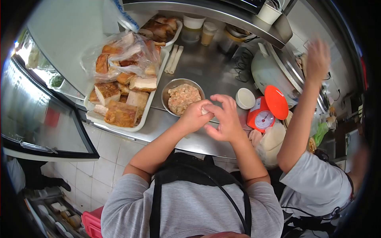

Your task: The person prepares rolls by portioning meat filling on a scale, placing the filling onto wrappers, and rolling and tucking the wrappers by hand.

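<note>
My left hand [193, 116] is closed around a small whitish piece, apparently dough [204, 110], of which only a bit shows between the fingers. Facing it, my right hand [225, 121] has its fingers curved and apart, with fingertips close to the piece; whether they touch it I cannot tell. Just left of my hands, a steel bowl [164, 97] holds a mound of pale pink minced filling [184, 98]. Beyond the bowl lie two thin white rolls [173, 59] side by side on the steel counter [202, 63].
A white tray [150, 106] of roasted meat chunks [121, 113], partly under plastic, stands left. To the right are a small white bowl [245, 98], an orange scale [262, 115] and a large round cooker [274, 69]. A co-worker's arm [303, 107] reaches past the scale.
</note>
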Motion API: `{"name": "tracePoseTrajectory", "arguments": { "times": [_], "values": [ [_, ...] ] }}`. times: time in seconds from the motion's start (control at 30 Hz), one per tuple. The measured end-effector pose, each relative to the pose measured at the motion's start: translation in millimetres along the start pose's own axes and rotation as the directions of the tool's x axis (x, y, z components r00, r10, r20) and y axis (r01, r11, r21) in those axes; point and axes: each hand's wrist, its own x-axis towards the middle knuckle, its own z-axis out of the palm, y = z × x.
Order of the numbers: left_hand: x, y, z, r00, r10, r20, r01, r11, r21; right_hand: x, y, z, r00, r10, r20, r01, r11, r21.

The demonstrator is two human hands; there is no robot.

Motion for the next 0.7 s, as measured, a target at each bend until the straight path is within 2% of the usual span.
{"name": "tracePoseTrajectory", "arguments": {
  "times": [0.1, 0.2, 0.3, 0.4, 0.5, 0.6, 0.7],
  "values": [
    [-6, 2, -10, 1.0, -0.005, 0.021, 0.004, 0.999, 0.034, 5, -1, 6, 0.999, -0.038, 0.017, 0.037, 0.999, 0.038],
    [-10, 7, -18, 0.998, 0.039, -0.052, -0.038, 0.999, 0.009, 11, -9, 12, 1.0, -0.006, -0.029, 0.009, 0.995, 0.103],
    [-16, 8, -34, 0.998, 0.033, -0.049, -0.029, 0.997, 0.069, 18, -15, 18, 0.999, -0.046, -0.003, 0.046, 0.998, 0.037],
    [-24, 10, -43, 0.997, 0.026, -0.075, -0.02, 0.996, 0.081, 22, -17, 27, 0.996, -0.084, 0.028, 0.082, 0.996, 0.043],
    [-30, 12, -55, 0.995, 0.053, -0.085, -0.036, 0.982, 0.187, 29, -23, 35, 0.991, -0.128, 0.032, 0.125, 0.989, 0.075],
    [-33, 27, -64, 0.989, 0.025, -0.149, -0.002, 0.988, 0.152, 28, -32, 47, 0.991, 0.052, -0.127, -0.012, 0.954, 0.299],
    [-37, 26, -66, 0.973, 0.044, -0.228, 0.0, 0.982, 0.189, 30, -38, 54, 0.997, 0.07, -0.045, -0.059, 0.976, 0.21]
  ]
}}
